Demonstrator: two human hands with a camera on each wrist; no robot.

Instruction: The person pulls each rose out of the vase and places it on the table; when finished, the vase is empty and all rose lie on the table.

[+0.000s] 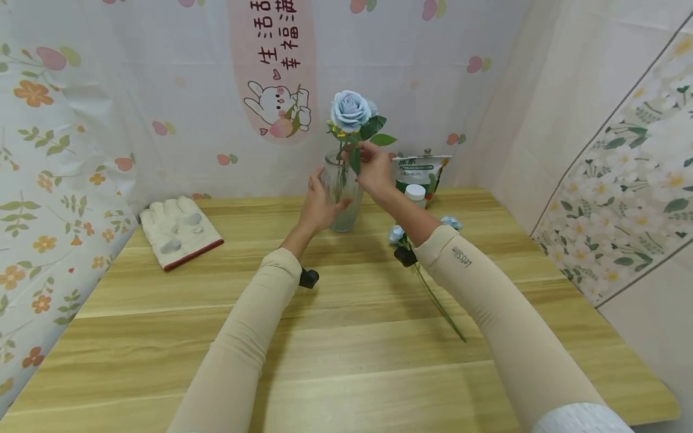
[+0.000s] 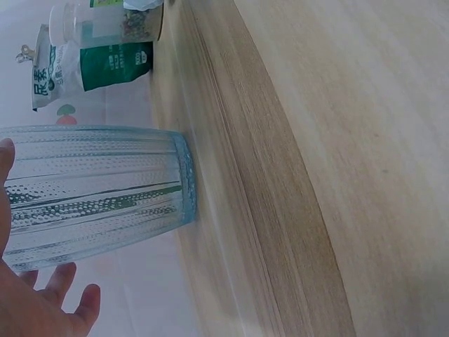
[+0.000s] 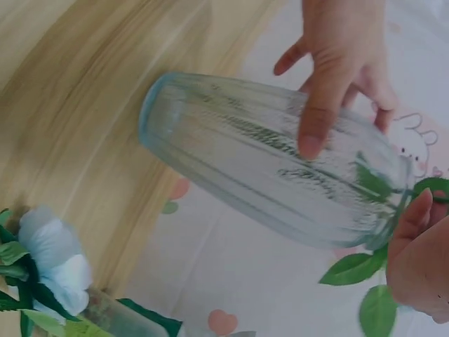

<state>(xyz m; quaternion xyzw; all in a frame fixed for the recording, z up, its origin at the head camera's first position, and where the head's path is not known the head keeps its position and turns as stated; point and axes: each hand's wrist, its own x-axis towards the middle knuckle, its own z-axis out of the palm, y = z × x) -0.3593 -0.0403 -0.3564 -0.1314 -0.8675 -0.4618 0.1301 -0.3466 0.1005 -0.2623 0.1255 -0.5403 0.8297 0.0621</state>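
A clear ribbed glass vase (image 1: pixel 346 218) stands upright near the table's back edge. My left hand (image 1: pixel 318 207) grips its side, with the thumb (image 3: pixel 319 126) across the front and the fingers behind, as the right wrist view shows. Green stems are inside the vase, and a pale blue artificial rose (image 1: pixel 350 111) with green leaves rises above its mouth. At the rim my right hand (image 1: pixel 375 171) pinches the rose's stem or a leaf on it; its fingertips partly hide which. More blue petals show behind the front bloom.
Another blue flower stem (image 1: pixel 441 307) lies on the table (image 1: pixel 346 373) at right. Behind it stand a white-capped jar (image 1: pixel 415 192) and a clipped green-and-white pouch (image 1: pixel 419 170). White work gloves (image 1: pixel 181 231) lie at back left. A patterned curtain (image 1: pixel 178 90) hangs behind.
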